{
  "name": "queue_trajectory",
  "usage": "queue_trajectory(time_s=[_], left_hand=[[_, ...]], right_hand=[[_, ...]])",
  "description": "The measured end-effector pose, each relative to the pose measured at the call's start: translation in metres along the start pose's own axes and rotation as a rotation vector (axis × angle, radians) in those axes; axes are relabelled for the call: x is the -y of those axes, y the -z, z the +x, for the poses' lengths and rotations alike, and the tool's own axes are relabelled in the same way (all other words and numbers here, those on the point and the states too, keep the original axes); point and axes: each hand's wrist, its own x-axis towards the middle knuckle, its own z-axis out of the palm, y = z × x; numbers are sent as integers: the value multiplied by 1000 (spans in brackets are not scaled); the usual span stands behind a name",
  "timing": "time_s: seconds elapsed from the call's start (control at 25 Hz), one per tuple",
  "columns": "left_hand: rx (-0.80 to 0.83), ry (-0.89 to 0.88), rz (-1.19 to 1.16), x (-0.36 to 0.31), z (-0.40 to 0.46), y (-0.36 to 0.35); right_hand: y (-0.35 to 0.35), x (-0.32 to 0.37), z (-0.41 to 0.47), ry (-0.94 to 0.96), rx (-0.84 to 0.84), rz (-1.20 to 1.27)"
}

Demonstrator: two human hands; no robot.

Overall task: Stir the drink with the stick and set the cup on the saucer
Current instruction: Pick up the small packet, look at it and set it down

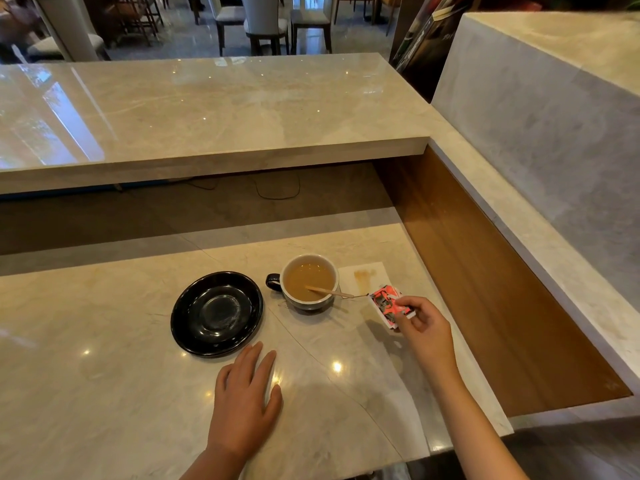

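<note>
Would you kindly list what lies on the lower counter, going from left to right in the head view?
Black saucer → left hand → cup → stir stick → stained napkin → pink packet held by the right hand.

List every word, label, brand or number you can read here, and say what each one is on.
No text can be read.
Small red, white and black printed packet in the right hand: pattern only, lettering too blurred to read.
Dark tall board with pale marks behind the raised marble counter: too blurred to read.
Black glossy saucer and dark cup with white inside: no markings.
</note>
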Motion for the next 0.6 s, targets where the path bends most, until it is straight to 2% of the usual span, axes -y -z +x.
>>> queue_trajectory(time_s=[0.16, 0.32, 0.48, 0.6], left_hand=[[-17, -10, -13, 1, -1, -1], [-14, -11, -6, 2, 0, -1], [-4, -3, 5, 2, -1, 0], [7, 12, 5, 2, -1, -1]], right_hand=[[-5, 25, -2, 62, 125, 105], [-12, 31, 5, 60, 102, 309], [-26, 34, 14, -200, 193, 845], [-46, 38, 19, -355, 177, 1003]])
